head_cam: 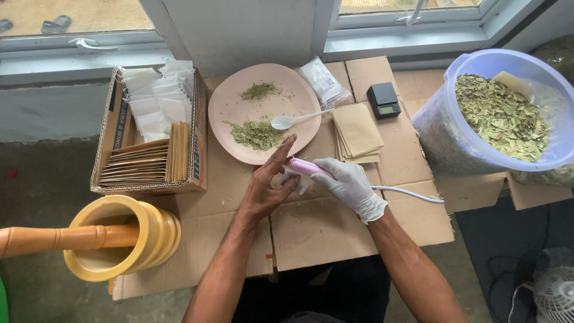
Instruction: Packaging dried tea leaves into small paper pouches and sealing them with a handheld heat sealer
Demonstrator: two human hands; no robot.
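Observation:
My right hand (pixel 348 185), in a white glove, grips a small pink corded tool (pixel 306 167) and presses it toward a small white sachet (pixel 295 178) on the cardboard. My bare left hand (pixel 267 185) rests beside it, fingers stretched out, touching the sachet's left side. Just beyond lies a pink plate (pixel 233 107) with two small heaps of dried green leaves (pixel 257 134) and a white spoon (pixel 287 121).
A cardboard box (pixel 119 134) of white sachets and brown envelopes stands at left. A yellow mortar (pixel 128 236) with wooden pestle (pixel 42 239) sits lower left. Brown envelopes (pixel 357 131), a small black scale (pixel 383 100), a clear tub of dried leaves (pixel 502 113) and a fan (pixel 553 290) lie right.

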